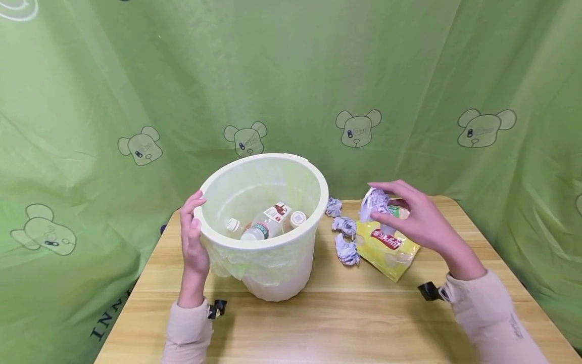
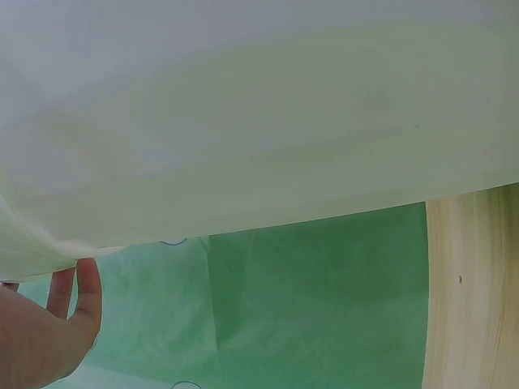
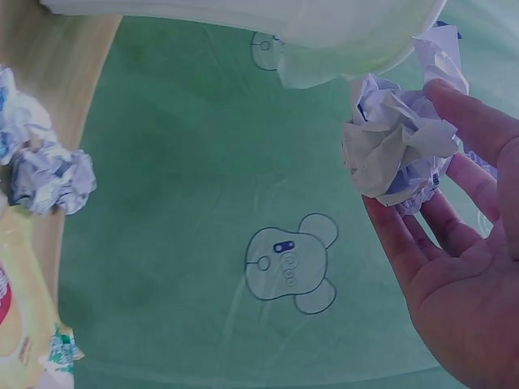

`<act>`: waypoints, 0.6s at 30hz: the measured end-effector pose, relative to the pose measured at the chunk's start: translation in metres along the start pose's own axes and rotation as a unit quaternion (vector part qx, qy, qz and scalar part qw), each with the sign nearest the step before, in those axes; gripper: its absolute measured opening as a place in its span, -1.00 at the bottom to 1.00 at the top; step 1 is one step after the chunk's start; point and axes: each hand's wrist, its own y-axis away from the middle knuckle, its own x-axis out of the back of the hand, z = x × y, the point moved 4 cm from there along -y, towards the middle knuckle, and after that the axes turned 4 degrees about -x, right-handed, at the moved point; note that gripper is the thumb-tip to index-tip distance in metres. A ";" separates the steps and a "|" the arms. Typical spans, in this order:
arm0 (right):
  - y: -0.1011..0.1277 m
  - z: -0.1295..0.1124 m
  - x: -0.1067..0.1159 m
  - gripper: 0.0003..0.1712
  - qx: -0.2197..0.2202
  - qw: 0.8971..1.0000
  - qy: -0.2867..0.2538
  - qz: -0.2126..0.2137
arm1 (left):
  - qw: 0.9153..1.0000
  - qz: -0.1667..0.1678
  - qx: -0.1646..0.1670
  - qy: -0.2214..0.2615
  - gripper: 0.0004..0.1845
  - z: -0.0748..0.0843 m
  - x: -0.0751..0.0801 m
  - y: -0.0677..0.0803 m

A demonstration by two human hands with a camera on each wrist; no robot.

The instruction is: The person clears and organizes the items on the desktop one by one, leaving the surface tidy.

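A white bin with a pale green liner stands on the wooden table. Three plastic bottles lie inside it. My left hand rests flat against the bin's left side, fingers straight up to the rim; in the left wrist view the bin wall fills the frame above the left hand. My right hand pinches a crumpled paper ball in the air above a yellow snack bag, right of the bin. In the right wrist view the fingers hold the paper ball.
Three more crumpled paper balls lie on the table between the bin and the yellow bag, two of them showing in the right wrist view. A green curtain printed with bears hangs close behind and around the table.
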 end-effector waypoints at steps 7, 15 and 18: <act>-0.013 -0.014 0.002 -0.22 -0.005 1.000 -0.023 0.013 | 1.000 -0.001 0.000 0.000 -0.43 0.000 0.000 0.000; -0.026 -0.029 0.001 -0.23 0.000 1.000 -0.028 0.011 | 1.000 0.001 0.002 0.001 -0.44 -0.001 0.000 0.000; -0.030 -0.036 0.002 -0.23 0.008 0.999 -0.038 0.014 | 1.000 0.003 0.003 0.001 -0.44 -0.001 0.000 0.000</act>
